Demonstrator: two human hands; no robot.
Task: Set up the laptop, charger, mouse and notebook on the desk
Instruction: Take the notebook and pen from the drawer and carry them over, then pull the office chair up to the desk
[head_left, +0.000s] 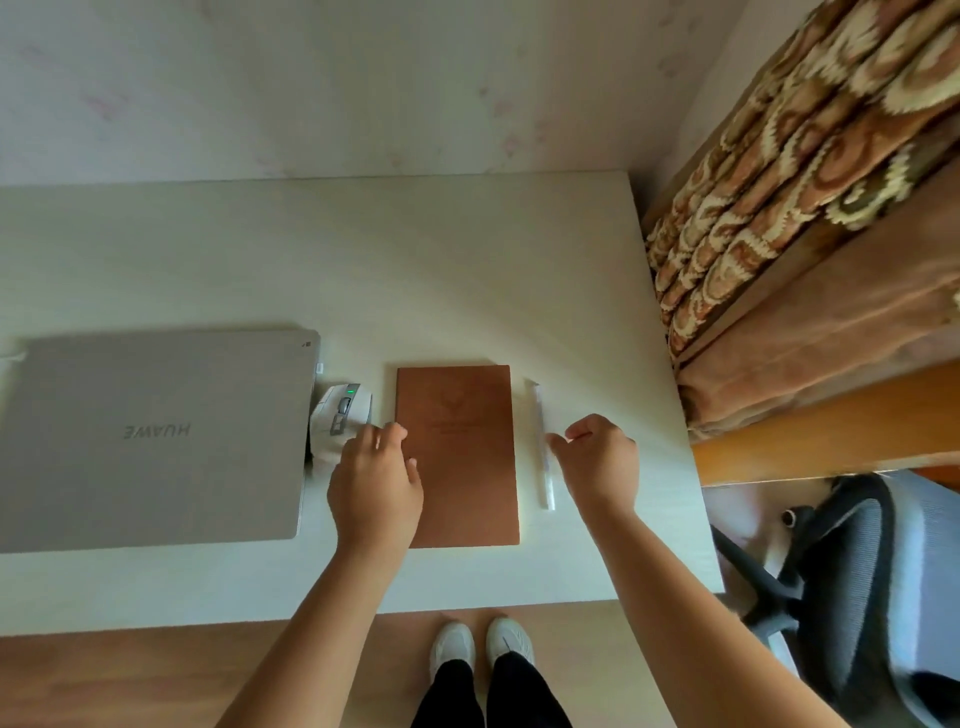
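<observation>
A closed grey laptop (156, 436) lies at the left of the white desk (363, 260). Just right of it sits a white mouse (337, 415) with a green light. A brown notebook (460, 452) lies closed in the middle, and a white pen (540, 441) lies along its right side. My left hand (376, 478) hovers over the notebook's left edge, fingers loosely apart, next to the mouse. My right hand (602, 457) sits just right of the pen, thumb and fingers slightly curled, holding nothing. No charger brick is visible; a white bit shows at the laptop's far left corner (13, 356).
A bed with a patterned brown blanket (789, 208) and an orange wooden frame (831, 441) stands right of the desk. A dark office chair (852, 587) is at the lower right. My feet in white shoes (480, 644) stand on the wood floor.
</observation>
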